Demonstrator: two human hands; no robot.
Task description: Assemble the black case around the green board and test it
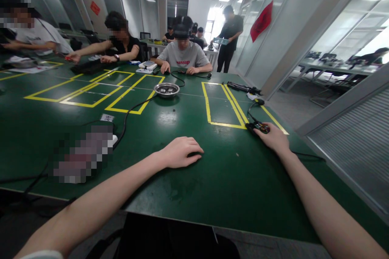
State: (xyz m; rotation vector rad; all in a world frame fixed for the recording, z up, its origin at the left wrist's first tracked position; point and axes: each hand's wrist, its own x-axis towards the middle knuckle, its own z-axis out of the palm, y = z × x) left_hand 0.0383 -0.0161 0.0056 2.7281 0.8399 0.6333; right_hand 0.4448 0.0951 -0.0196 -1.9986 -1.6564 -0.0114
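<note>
My left hand (pixel 183 152) lies palm down on the green table (pixel 219 178), its fingers loosely stretched out and nothing in it. Farther to the right, my right hand (pixel 276 139) has its thumb and fingers around a small black device with exposed coloured parts, perhaps wires (pixel 261 127). The device rests on or just above the table, by the corner of a yellow tape outline (pixel 227 124). A black cord (pixel 249 109) runs from it toward a dark plug-like end (pixel 259 101). Its exact kind is partly hidden by my fingers.
A metal bowl (pixel 167 90) holds small metal parts. Black tripod-like gear (pixel 243 88) lies at the far right. A blurred-out object (pixel 86 153) and a card (pixel 107 117) are at left, near a black cable (pixel 125 123). A person (pixel 184 54) works opposite; several others are around.
</note>
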